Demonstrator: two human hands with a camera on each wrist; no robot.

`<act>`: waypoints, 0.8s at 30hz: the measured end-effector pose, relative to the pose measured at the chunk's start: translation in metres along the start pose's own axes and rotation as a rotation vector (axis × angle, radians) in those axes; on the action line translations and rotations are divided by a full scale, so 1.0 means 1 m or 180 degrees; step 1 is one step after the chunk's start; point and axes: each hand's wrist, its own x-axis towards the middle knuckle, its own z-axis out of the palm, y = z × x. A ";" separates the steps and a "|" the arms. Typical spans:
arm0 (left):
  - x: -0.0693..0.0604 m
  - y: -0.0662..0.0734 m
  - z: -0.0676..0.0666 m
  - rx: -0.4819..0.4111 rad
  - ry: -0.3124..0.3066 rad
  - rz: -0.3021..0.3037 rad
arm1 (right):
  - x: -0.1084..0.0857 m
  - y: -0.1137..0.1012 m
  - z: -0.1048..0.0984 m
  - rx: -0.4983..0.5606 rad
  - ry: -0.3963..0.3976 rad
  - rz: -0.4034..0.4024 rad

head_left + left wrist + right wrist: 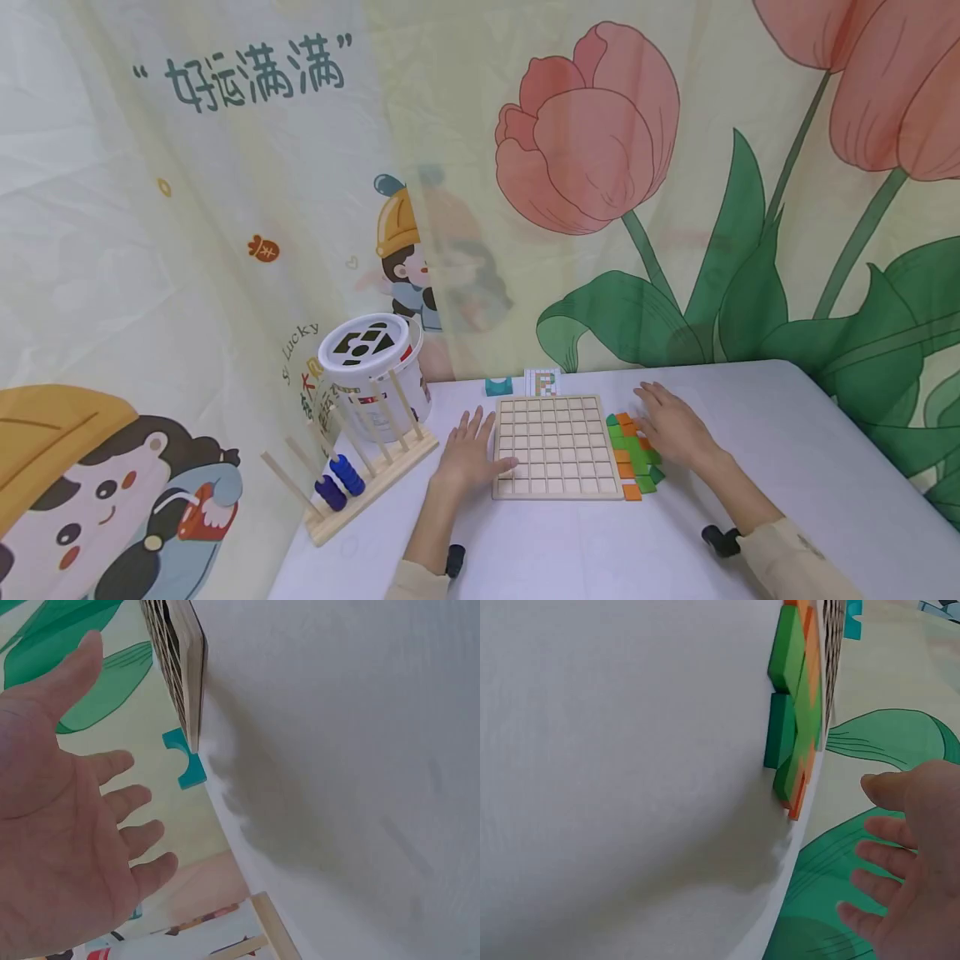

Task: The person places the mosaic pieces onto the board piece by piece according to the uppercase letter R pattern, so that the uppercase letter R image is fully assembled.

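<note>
A wooden grid board (555, 446) lies flat on the white table with its squares bare. My left hand (468, 457) is spread at the board's left edge, its thumb over the edge squares; in the left wrist view the left hand (75, 817) has straight, parted fingers and holds nothing. Beside the board's right edge lies a cluster of green and orange tiles (630, 450). My right hand (675, 427) hovers just right of them, fingers extended; the right wrist view shows the right hand (911, 862) apart from the green tiles (786, 649), with nothing in it.
A pattern card (542, 382) and a teal arch-shaped block (498, 387) stand behind the board. To the left are a wooden peg rack (375, 483) with blue and purple beads and a white lidded bucket (367, 367). A printed curtain (450, 125) hangs behind.
</note>
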 end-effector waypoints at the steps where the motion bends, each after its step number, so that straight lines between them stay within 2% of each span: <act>1: 0.000 0.000 0.001 0.0016 -0.0046 0.0012 | 0.001 0.001 0.001 -0.0001 -0.0009 0.0006; 10: -0.005 0.004 0.004 0.0064 -0.0441 0.0142 | 0.007 0.006 0.010 -0.0221 -0.0184 0.0169; 17: -0.006 0.006 0.004 0.0082 -0.0497 0.0180 | 0.008 0.004 0.008 -0.0263 -0.0392 0.0190; 21: -0.006 0.005 0.005 0.0193 -0.0525 0.0200 | 0.008 0.003 0.009 -0.0263 -0.0376 0.0103; 24: -0.005 0.004 0.005 0.0256 -0.0529 0.0216 | 0.009 0.006 0.009 -0.0197 -0.0399 0.0137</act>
